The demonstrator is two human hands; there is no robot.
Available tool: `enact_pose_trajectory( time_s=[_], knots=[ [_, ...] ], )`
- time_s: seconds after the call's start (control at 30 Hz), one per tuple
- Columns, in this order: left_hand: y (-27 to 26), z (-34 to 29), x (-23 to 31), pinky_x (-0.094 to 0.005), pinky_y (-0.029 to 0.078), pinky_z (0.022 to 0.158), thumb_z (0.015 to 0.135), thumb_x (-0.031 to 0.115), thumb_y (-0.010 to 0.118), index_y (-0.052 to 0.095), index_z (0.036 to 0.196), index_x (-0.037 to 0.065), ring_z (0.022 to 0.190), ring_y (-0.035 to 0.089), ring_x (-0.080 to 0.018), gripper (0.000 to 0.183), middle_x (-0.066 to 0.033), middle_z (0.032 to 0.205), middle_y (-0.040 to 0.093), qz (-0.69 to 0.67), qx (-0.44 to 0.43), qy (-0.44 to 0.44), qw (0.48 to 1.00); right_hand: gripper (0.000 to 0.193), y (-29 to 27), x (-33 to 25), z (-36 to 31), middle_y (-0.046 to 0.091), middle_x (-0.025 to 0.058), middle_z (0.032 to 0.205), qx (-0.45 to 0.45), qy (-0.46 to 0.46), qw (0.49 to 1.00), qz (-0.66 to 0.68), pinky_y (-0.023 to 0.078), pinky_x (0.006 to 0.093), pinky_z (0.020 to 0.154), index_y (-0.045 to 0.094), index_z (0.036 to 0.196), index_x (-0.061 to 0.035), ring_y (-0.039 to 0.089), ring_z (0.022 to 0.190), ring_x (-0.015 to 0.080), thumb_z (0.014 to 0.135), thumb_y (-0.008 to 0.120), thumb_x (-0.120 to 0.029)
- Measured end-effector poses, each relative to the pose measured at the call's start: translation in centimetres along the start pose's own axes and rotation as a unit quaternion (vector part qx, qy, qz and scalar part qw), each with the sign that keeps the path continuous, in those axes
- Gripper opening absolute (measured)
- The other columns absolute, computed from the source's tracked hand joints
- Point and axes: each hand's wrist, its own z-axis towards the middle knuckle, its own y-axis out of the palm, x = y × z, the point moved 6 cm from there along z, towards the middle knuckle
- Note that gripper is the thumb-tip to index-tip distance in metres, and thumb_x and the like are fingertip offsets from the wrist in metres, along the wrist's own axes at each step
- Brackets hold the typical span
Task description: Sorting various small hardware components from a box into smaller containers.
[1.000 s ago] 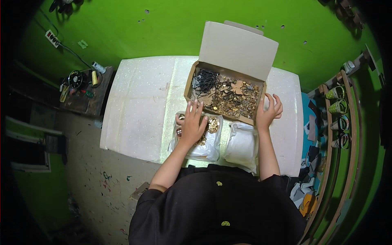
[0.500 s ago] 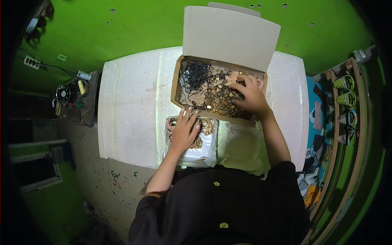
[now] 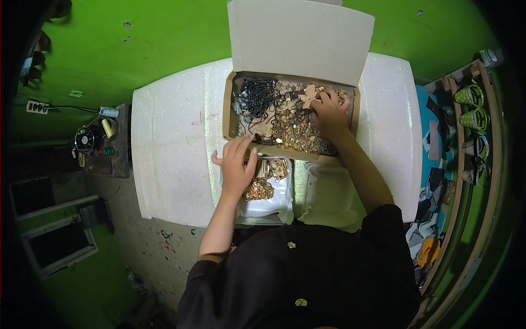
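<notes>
An open cardboard box [image 3: 226,112] lies on the white table, full of loose beads and jewellery pieces. A heap of black bead strands [image 3: 258,97] fills its left part; gold and brown pieces [image 3: 293,123] spread across the right. My right hand [image 3: 330,116] reaches into the right side, fingers bent among the gold pieces; whatever they pinch is hidden. Beside its thumb lies a peach leaf-shaped piece [image 3: 309,97]. My left hand [image 3: 236,164] hovers with fingers spread at the box's near left edge, over a white plastic-lined tray [image 3: 268,208] bearing gold jewellery pieces [image 3: 258,190].
A second tray, pale and covered [image 3: 327,192], sits right of the white one. The glittery white table [image 3: 170,142] borders a green wall. At left a small stand [image 3: 118,142] carries thread spools; at right a wooden rack [image 3: 455,164] holds shoes.
My left hand has lifted off the white tray and shifted left, uncovering more gold pieces. My right hand has moved slightly farther into the box. The whole view has shifted a little.
</notes>
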Motion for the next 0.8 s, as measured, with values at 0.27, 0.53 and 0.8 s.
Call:
enact_pose_trajectory(
  time_s=[0.27,0.53,0.8],
  knots=[
    [4.9,7.2,0.7,-0.0490,0.022,0.093,0.073,0.022,0.069,0.070,0.091,0.019,0.099,0.055,-0.0230,0.018,-0.0036,0.093,0.062,0.089,-0.257,0.014,0.962,0.030,-1.8,-1.0,-0.3,0.052,0.0059,0.112,0.026,0.008,0.996,0.087,0.022,0.0573,0.094,0.062,0.093,-0.0146,0.041,0.118,0.0257,0.063,0.066,-0.016],
    [9.4,8.1,-0.9,-0.0487,0.025,0.092,0.064,0.027,0.075,0.072,0.081,0.019,0.100,0.054,-0.0254,0.018,-0.0059,0.094,0.061,0.258,-0.336,0.043,0.905,0.038,-1.6,-0.3,-0.5,0.050,0.0064,0.117,0.041,0.033,0.990,0.130,0.018,0.0524,0.096,0.062,0.102,-0.0174,0.038,0.121,0.0251,0.065,0.066,-0.018],
    [7.0,8.3,0.7,-0.0508,0.023,0.094,0.065,0.023,0.072,0.071,0.085,0.020,0.103,0.049,-0.0241,0.020,-0.0066,0.095,0.055,0.166,-0.384,0.058,0.907,0.037,0.3,-2.8,-1.4,0.046,0.0119,0.128,-0.047,-0.085,0.992,0.077,0.026,0.0578,0.092,0.065,0.103,-0.0176,0.037,0.123,0.0275,0.067,0.068,-0.023]
  ],
)
